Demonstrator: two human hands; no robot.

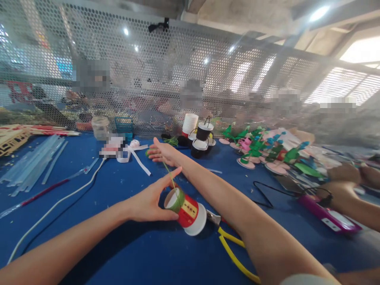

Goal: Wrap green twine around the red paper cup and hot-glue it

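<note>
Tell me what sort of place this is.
Likely a craft workshop, judging by the red cup partly wrapped in green yarn, the clear sticks, and the handmade-looking plants on pink bases.

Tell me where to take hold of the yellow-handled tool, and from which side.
Probably best by its yellow handles, coming from the near side, left of the right forearm: they splay toward the wearer, while the metal head points away, close by the cup. The forearm seems to hide one handle's end, so the arm may need to shift first.
</note>
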